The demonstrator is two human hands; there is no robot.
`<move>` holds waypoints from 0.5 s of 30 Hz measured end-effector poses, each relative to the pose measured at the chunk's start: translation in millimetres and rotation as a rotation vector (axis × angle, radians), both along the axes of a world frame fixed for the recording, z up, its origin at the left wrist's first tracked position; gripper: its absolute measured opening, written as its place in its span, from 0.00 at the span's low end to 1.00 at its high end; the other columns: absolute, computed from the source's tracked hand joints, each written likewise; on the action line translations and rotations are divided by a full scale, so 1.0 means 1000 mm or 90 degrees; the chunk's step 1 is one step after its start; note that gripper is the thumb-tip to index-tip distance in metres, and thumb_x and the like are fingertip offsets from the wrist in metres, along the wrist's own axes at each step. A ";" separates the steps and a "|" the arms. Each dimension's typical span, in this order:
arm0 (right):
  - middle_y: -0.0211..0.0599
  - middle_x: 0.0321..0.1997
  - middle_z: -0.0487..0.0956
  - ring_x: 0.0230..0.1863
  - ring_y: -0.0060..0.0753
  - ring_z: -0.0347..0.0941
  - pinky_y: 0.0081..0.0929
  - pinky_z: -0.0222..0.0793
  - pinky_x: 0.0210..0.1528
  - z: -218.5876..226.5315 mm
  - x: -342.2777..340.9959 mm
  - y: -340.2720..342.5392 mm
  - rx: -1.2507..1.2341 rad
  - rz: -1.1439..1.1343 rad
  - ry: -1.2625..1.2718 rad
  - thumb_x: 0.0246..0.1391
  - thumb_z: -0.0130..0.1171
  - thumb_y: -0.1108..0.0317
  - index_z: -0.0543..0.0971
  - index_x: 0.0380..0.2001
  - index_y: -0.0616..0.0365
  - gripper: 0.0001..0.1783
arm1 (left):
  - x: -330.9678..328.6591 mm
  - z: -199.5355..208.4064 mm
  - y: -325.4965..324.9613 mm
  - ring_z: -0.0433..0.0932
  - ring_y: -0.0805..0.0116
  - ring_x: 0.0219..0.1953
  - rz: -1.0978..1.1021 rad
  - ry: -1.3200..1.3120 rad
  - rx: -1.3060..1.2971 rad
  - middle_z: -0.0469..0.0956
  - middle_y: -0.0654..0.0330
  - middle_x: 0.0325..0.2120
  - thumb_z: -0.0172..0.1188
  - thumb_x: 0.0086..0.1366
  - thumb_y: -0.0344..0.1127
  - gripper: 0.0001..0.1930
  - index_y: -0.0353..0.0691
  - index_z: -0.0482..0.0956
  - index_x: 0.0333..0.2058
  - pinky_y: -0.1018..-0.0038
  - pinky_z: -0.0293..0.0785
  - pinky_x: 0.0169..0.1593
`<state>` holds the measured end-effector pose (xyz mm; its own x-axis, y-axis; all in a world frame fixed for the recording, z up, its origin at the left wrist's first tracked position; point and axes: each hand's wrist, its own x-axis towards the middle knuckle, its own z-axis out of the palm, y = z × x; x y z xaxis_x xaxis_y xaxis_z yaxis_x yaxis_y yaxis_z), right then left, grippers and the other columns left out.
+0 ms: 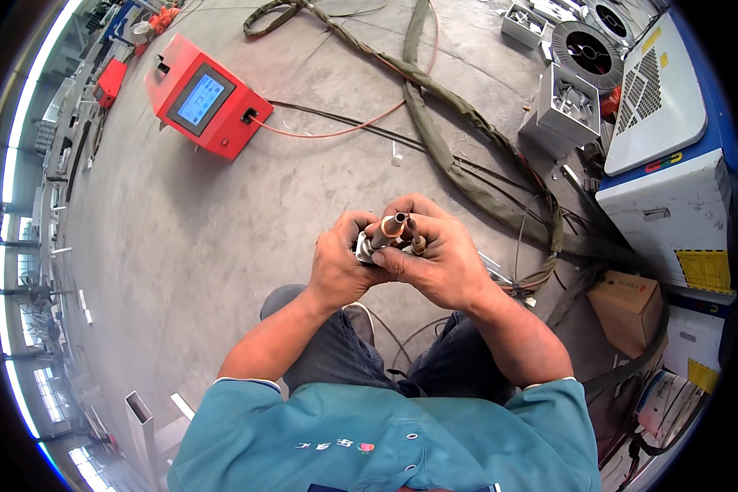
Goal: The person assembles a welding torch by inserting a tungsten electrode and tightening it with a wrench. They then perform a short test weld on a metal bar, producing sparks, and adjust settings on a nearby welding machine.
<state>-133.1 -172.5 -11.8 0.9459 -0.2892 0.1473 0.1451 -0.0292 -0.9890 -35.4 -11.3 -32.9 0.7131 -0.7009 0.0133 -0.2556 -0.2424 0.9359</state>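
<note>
Grey metal makes up the tube fitting (383, 235), held over the concrete floor (221, 238). The left hand (340, 258) and right hand (444, 258) have their fingers curled around it. This step looks like close handwork; the next move seems to need a steady, careful grip.

blue screen (202, 100): digits (200, 102) | teal shirt (467, 435): white lettering (324, 447) | white cabinet (631, 217): yellow label (705, 271)
</note>
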 end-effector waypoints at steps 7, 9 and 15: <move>0.40 0.38 0.80 0.38 0.41 0.79 0.34 0.74 0.44 0.005 -0.001 0.004 -0.067 -0.020 0.031 0.47 0.71 0.70 0.83 0.45 0.59 0.19 | 0.002 -0.012 0.004 0.85 0.67 0.38 -0.010 -0.008 -0.024 0.84 0.58 0.36 0.85 0.42 0.37 0.38 0.39 0.72 0.50 0.69 0.81 0.42; 0.40 0.39 0.81 0.38 0.41 0.79 0.34 0.75 0.44 0.002 0.002 0.005 -0.036 -0.037 -0.046 0.46 0.72 0.71 0.82 0.48 0.59 0.22 | 0.001 -0.014 0.003 0.85 0.66 0.39 0.004 0.022 -0.053 0.84 0.57 0.37 0.86 0.42 0.38 0.39 0.38 0.71 0.51 0.69 0.81 0.43; 0.40 0.40 0.83 0.41 0.41 0.79 0.34 0.75 0.45 0.001 0.001 0.008 0.032 -0.017 0.008 0.44 0.73 0.72 0.80 0.50 0.60 0.26 | 0.001 -0.013 0.004 0.84 0.65 0.43 -0.024 0.015 -0.056 0.82 0.55 0.42 0.84 0.44 0.37 0.39 0.36 0.70 0.52 0.68 0.81 0.47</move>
